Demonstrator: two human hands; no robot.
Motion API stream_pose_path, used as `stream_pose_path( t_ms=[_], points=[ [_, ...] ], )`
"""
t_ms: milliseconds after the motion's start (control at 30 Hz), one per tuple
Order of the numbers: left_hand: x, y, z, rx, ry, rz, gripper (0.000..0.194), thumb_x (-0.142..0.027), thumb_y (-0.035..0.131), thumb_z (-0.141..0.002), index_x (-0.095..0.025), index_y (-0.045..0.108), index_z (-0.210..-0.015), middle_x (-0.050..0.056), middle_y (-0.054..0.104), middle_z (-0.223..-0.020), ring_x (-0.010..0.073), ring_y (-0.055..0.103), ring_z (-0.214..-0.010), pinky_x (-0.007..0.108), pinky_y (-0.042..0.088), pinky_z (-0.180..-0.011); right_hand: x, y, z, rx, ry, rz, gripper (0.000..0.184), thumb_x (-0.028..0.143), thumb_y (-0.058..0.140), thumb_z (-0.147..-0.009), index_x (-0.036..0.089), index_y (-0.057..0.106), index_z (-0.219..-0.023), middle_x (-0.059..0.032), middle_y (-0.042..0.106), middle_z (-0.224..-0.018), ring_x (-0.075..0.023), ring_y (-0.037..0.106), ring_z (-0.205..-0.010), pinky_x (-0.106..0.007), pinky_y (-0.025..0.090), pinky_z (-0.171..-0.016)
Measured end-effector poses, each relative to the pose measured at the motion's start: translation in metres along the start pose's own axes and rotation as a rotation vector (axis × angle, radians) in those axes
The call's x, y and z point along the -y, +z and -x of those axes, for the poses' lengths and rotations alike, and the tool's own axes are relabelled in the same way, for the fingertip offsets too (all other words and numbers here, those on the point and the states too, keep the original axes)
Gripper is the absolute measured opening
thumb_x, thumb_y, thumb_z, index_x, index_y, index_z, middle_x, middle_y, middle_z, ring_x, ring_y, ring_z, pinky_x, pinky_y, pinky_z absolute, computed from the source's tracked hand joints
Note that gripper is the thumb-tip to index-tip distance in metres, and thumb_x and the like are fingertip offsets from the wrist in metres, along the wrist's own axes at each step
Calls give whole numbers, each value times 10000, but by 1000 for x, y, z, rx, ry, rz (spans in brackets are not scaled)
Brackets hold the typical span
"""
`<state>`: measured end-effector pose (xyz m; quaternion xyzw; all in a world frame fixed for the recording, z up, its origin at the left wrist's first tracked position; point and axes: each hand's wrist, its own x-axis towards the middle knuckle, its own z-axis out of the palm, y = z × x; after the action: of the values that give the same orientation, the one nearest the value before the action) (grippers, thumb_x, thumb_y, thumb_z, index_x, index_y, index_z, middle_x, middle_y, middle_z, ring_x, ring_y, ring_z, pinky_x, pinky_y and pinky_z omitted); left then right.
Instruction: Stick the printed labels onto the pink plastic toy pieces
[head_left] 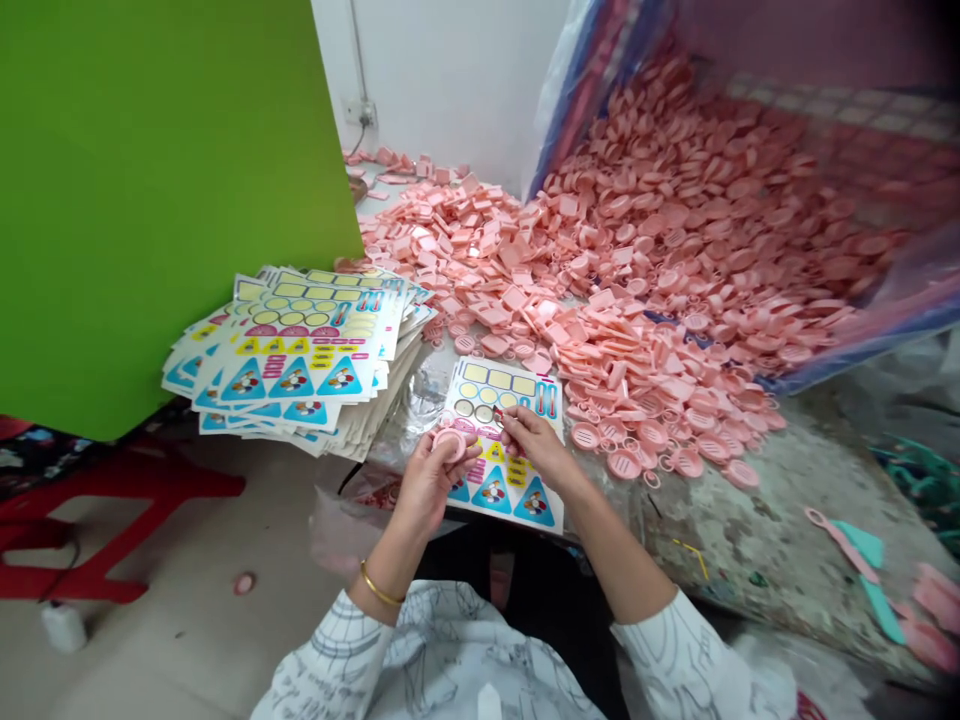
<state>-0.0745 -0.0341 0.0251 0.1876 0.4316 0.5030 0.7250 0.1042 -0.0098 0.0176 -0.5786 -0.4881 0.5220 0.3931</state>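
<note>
My left hand (424, 478) is closed around the edge of a round pink plastic piece (450, 446), held over the lower left of a sticker sheet (551, 508). The sheet lies at the table's front edge, printed with yellow rectangles, circles, small labels and blue triangles. My right hand (536, 440) is pinched at a round sticker (501, 416) in the sheet's third row. Whether that sticker has come off the backing is hidden by the fingertips.
A stack of sticker sheets (300, 350) stands on the left beside a green panel (165, 180). Pink plastic pieces (517, 270) are heaped behind the sheet, spilling from a tipped, plastic-lined crate (885, 350). Turquoise and pink parts (870, 570) lie at the right. A red stool (150, 480) stands below left.
</note>
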Motion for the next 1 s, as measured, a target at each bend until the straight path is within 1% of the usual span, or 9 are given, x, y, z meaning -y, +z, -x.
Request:
stream_pose_path(
  t_ms=[67, 133, 200, 333, 433, 533, 700, 800, 1000],
  points=[
    [1, -5, 1, -11, -2, 11, 360, -230, 748, -730, -167, 530, -1009, 101, 748, -925, 204, 737, -814, 280, 569, -738, -3, 1, -2, -41, -47, 93, 364, 539, 484, -880, 215, 640, -936, 4, 630, -737, -148, 565, -625, -268, 446, -590],
    [3, -10, 1, -22, -6, 26, 371, -239, 748, -734, -170, 528, -1025, 103, 745, -931, 220, 736, -848, 312, 571, -776, -5, 4, -5, -113, -115, 210, 380, 494, 432, -921, 216, 686, -967, -33, 681, -890, -180, 617, -808, -302, 480, -735],
    [4, -11, 0, -32, -7, 51, 361, -231, 743, -739, -170, 524, -1020, 112, 741, -967, 234, 732, -895, 346, 566, -827, -7, 8, -9, -191, -163, 362, 348, 423, 431, -939, 224, 710, -1003, -52, 683, -993, -201, 614, -940, -330, 463, -852],
    [7, -4, -9, -32, 15, 94, 329, -188, 723, -749, -167, 527, -1013, 121, 718, -1081, 236, 714, -986, 349, 556, -870, -8, 22, -17, -327, -254, 723, 288, 278, 456, -945, 224, 714, -1064, -75, 653, -979, -225, 581, -980, -339, 422, -877],
    [12, 3, -19, -50, 20, 109, 284, -166, 707, -752, -166, 516, -962, 119, 704, -1107, 224, 702, -1024, 317, 550, -870, -12, 32, -24, -408, -303, 850, 267, 246, 460, -957, 205, 694, -1078, -85, 645, -980, -233, 558, -974, -338, 396, -864],
    [17, 4, -25, -76, 11, 119, 255, -155, 693, -755, -171, 491, -910, 123, 698, -1120, 222, 696, -1042, 321, 544, -888, -17, 37, -29, -416, -296, 886, 252, 261, 455, -975, 202, 692, -1040, -85, 630, -946, -225, 544, -930, -324, 380, -829],
    [19, 1, -26, -81, 9, 112, 235, -165, 688, -763, -175, 490, -889, 131, 704, -1116, 234, 690, -1062, 332, 543, -892, -24, 37, -33, -395, -296, 860, 259, 287, 438, -988, 215, 686, -1015, -73, 621, -932, -214, 537, -917, -307, 372, -804],
    [19, 2, -26, -90, 6, 109, 218, -158, 673, -773, -172, 500, -904, 130, 703, -1116, 233, 692, -1059, 326, 542, -886, -24, 37, -33, -376, -291, 832, 256, 280, 440, -983, 216, 687, -1011, -67, 627, -938, -209, 546, -927, -300, 376, -802],
    [21, 2, -27, -94, 4, 111, 236, -162, 680, -770, -175, 517, -941, 115, 709, -1098, 232, 686, -1073, 358, 527, -935, -19, 36, -30, -358, -255, 803, 258, 290, 441, -975, 233, 689, -1018, -61, 632, -968, -202, 571, -924, -295, 387, -772]
  ],
)
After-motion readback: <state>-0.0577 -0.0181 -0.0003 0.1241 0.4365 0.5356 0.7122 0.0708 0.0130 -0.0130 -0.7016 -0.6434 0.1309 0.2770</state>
